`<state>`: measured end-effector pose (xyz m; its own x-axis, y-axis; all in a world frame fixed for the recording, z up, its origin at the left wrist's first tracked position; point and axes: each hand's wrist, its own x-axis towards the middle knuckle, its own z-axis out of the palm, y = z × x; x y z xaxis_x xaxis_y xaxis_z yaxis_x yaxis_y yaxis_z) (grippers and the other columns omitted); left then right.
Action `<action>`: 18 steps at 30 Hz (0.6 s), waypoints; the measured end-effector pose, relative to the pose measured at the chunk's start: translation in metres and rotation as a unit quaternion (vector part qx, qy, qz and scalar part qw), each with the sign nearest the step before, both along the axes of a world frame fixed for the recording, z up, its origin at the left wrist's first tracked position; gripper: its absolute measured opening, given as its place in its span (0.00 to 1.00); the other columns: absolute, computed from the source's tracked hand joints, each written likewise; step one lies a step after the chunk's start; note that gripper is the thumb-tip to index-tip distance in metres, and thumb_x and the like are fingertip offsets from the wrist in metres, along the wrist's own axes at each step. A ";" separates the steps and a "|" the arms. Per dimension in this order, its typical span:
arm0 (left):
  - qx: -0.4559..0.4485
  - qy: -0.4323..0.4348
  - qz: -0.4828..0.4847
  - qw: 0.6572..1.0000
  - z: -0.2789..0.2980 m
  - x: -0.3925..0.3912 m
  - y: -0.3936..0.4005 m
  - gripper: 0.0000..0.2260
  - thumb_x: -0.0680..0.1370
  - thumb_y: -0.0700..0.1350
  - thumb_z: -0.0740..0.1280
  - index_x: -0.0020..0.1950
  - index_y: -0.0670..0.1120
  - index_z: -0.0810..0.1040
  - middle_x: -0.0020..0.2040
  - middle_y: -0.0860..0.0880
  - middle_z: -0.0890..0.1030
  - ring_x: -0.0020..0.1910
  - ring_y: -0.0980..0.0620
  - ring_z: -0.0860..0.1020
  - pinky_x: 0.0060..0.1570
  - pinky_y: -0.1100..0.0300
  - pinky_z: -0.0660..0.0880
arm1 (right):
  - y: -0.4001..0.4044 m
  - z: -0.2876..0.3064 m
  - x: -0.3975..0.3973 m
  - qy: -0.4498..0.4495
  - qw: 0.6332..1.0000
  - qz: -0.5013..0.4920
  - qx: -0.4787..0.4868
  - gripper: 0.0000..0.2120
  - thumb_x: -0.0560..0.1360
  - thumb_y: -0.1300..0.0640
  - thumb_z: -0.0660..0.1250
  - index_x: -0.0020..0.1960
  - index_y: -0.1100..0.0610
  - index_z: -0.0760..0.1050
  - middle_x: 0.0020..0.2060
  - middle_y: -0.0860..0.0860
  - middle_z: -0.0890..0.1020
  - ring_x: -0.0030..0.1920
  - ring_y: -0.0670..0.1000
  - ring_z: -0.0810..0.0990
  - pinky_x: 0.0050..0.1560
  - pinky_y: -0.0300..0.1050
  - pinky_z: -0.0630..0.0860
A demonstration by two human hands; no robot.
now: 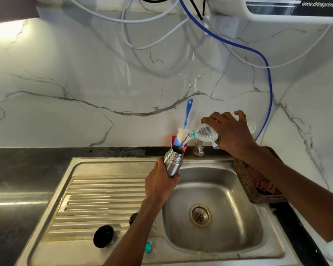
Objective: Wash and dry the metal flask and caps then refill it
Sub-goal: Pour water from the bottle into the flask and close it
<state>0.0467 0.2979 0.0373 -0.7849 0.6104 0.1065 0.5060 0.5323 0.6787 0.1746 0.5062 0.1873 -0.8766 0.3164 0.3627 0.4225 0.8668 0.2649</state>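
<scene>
While the left hand (159, 186) grips the metal flask (173, 161) over the sink (215, 246), the right hand (231, 132) tips a plastic bottle (205, 133) into it: refilling looks underway (two dark caps (103, 236) lie unfitted on the drainboard).

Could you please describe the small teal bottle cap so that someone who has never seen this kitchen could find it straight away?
Start at the steel sink and look to the ribbed draining board left of its basin. Along the board's near edge, just right of the left forearm, lies the teal cap. Unlike the two dark flask caps nearby on the board, it is small, bright and plastic.
</scene>
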 end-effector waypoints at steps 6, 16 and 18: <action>0.000 0.000 0.000 1.000 0.001 0.001 0.000 0.30 0.73 0.56 0.78 0.70 0.52 0.68 0.60 0.52 0.82 0.51 0.51 0.82 0.48 0.57 0.78 | -0.002 0.001 0.000 0.002 1.000 -0.002 0.003 0.44 0.57 0.59 0.85 0.70 0.47 0.72 0.61 0.49 0.79 0.59 0.56 0.80 0.65 0.66 0.66; 0.008 -0.007 0.003 1.000 0.002 0.002 -0.002 0.30 0.73 0.55 0.78 0.70 0.52 0.69 0.61 0.52 0.82 0.51 0.50 0.82 0.50 0.54 0.80 | -0.003 0.001 -0.002 0.001 1.000 -0.005 0.000 0.44 0.57 0.58 0.86 0.69 0.46 0.72 0.61 0.49 0.79 0.59 0.56 0.80 0.65 0.67 0.67; 0.006 -0.005 0.001 1.000 0.002 0.003 -0.002 0.31 0.73 0.55 0.78 0.70 0.52 0.68 0.61 0.52 0.82 0.51 0.50 0.82 0.50 0.53 0.80 | -0.003 0.000 -0.001 -0.003 1.000 -0.006 0.001 0.45 0.57 0.57 0.86 0.69 0.46 0.71 0.61 0.49 0.79 0.59 0.56 0.80 0.65 0.66 0.67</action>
<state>0.0496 0.2956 0.0390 -0.7869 0.6080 0.1053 0.4980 0.5250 0.6901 0.1737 0.5035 0.1877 -0.8748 0.3253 0.3590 0.4308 0.8613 0.2695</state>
